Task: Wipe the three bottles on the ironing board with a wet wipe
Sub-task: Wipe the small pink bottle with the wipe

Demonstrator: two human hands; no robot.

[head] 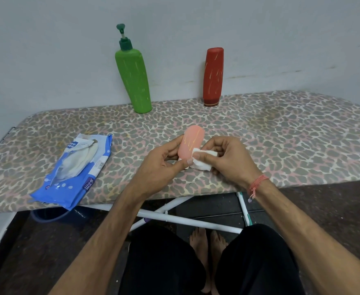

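The pink bottle [190, 143] is gripped in the left hand [160, 167], while the right hand [231, 159] pinches a wipe [202, 159] against its side. Beyond the hands, the green bottle [133, 79] and red bottle [213, 75] probably come next; pack [74, 169] left.

We see bare forearms with no sleeves, a coral-red thread bracelet [256, 185] knotted at the right wrist with a loose dangling end, black trousers [253, 262] over both knees, and bare feet [209, 241].
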